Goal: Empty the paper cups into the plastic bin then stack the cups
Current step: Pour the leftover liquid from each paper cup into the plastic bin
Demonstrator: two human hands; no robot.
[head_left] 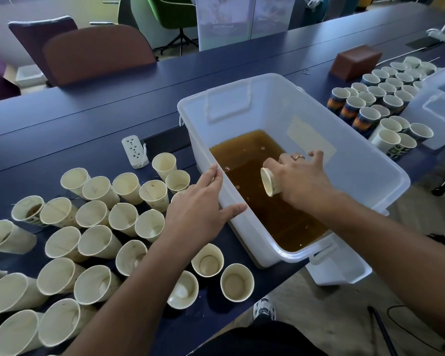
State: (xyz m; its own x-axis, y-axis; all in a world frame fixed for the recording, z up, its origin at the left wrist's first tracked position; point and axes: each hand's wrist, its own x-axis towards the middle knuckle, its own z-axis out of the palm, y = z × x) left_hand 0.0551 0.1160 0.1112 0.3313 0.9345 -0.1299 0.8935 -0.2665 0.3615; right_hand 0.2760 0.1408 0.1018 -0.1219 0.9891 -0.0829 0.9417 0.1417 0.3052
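A clear plastic bin stands on the dark blue table, holding brown liquid. Inside the bin, my right hand grips a paper cup tipped on its side, mouth toward me, just above the liquid. My left hand rests on the bin's left rim, fingers spread, holding nothing. Several pale paper cups stand upright on the table left of the bin; one at the far left shows brown liquid inside.
More printed paper cups stand in rows right of the bin, beside a second clear bin. A white power strip lies behind the left cups. A brown box sits further back. Chairs line the table's far side.
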